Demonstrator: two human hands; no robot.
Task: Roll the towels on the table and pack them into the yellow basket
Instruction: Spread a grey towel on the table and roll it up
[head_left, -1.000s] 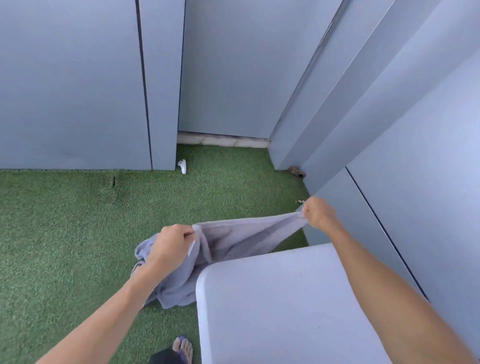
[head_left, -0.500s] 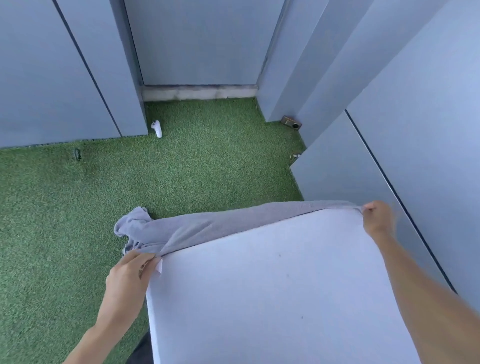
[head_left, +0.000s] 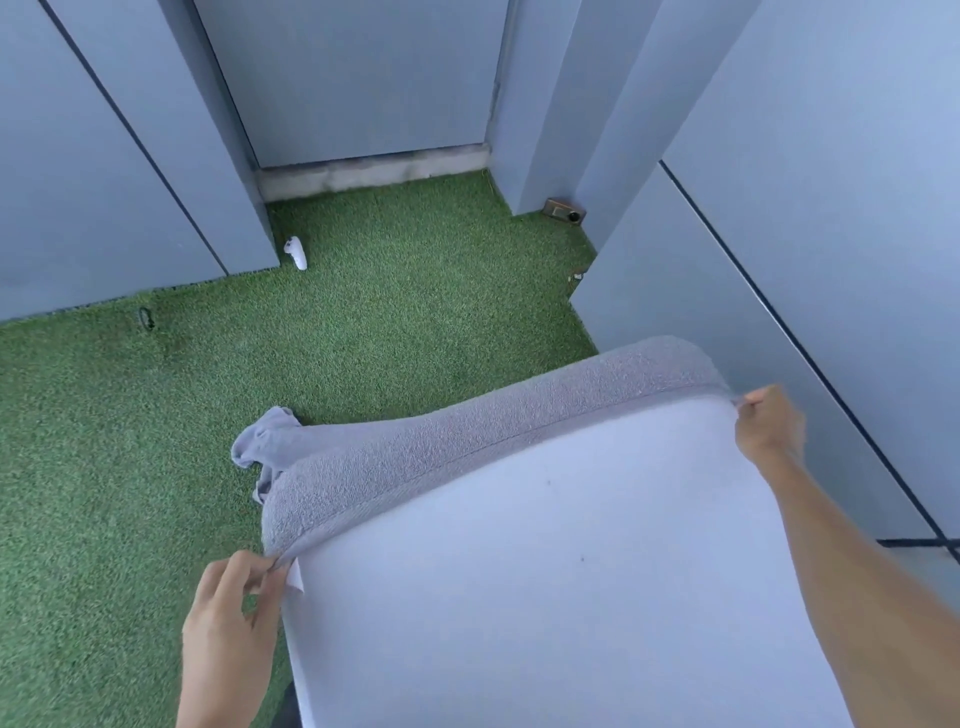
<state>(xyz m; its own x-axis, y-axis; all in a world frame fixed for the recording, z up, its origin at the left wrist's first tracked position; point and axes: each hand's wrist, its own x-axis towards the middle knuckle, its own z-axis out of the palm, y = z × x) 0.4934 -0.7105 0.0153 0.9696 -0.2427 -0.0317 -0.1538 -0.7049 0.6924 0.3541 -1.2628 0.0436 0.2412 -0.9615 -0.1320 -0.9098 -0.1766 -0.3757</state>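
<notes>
Both hands, left hand (head_left: 228, 618) and right hand (head_left: 769, 423), pinch the grey towel's (head_left: 467, 452) corners across the table (head_left: 545, 597).

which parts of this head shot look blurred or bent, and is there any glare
Head view: the right hand is smeared by motion blur, the left hand sharper; wide-angle distortion slants the blue-grey wall panels; soft, even light, no glare on the pale white table top; the grey terry towel has crisp texture.

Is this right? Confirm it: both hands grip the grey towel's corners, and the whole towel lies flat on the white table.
Not the whole towel. In the head view, only its near edge lies on the table; the rest of the grey towel hangs over the far edge. The left hand and right hand do grip its corners.
</notes>
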